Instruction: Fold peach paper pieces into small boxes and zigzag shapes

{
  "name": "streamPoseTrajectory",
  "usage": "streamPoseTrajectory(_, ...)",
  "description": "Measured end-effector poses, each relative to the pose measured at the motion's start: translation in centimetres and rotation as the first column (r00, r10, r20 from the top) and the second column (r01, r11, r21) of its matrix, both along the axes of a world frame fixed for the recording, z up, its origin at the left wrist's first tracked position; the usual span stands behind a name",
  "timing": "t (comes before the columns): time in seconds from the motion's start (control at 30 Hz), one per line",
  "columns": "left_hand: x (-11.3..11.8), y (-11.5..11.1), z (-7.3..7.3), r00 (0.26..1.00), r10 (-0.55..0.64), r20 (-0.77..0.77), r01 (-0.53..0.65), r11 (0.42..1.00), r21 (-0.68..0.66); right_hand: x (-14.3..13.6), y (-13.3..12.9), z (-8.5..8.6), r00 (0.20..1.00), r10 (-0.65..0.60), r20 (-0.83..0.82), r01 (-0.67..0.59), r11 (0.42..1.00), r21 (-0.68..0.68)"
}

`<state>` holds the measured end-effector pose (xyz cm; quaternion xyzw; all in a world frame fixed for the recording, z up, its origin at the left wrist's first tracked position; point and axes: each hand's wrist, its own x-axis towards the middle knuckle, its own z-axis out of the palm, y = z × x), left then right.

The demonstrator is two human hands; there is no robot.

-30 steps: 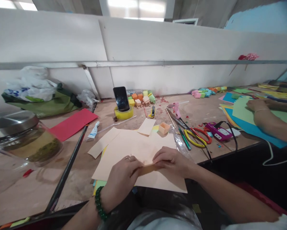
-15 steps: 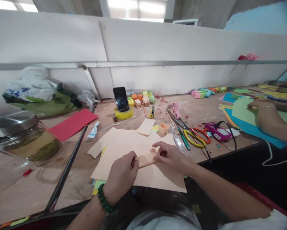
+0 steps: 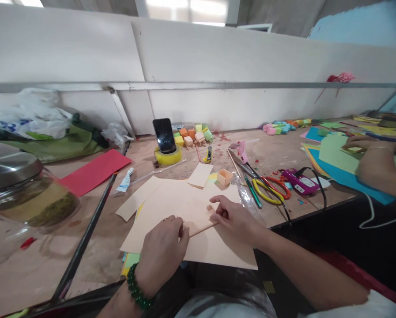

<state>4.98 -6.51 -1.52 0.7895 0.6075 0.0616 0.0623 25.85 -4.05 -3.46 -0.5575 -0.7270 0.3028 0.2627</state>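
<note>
Between my two hands is a narrow peach paper strip (image 3: 202, 230), seen nearly edge-on. My left hand (image 3: 167, 238), with a green bead bracelet above it, pinches the strip's left end. Thumb and fingers of my right hand (image 3: 232, 217) close on its right end. Below the strip lies a large peach paper sheet (image 3: 171, 198) on top of other coloured sheets. A small open peach paper box (image 3: 224, 177) stands just beyond my right hand, beside a loose peach paper piece (image 3: 200, 175).
Scissors (image 3: 267, 191), a green pen (image 3: 252, 192), a pink glue gun (image 3: 242, 151) and a purple power strip (image 3: 300, 182) lie to the right. A phone (image 3: 164, 134) leans on a yellow tape roll (image 3: 168, 157). A glass jar (image 3: 28, 194) stands left. Another person's hand (image 3: 360, 143) works far right.
The paper strip has tilted from showing its flat face to a thin edge. My left hand has shifted slightly left and down; the right hand has hardly moved. The camera view has shifted slightly.
</note>
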Motion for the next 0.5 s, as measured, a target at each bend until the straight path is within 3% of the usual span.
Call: streamPoseTrajectory(0.5, -0.24, -0.16, -0.50, 0.999, 0.028, 0.017, -0.029, 0.999, 0.023, -0.28, -0.36, -0.33, 0.998, -0.023, 0.050, 0.020, 0.998, 0.054)
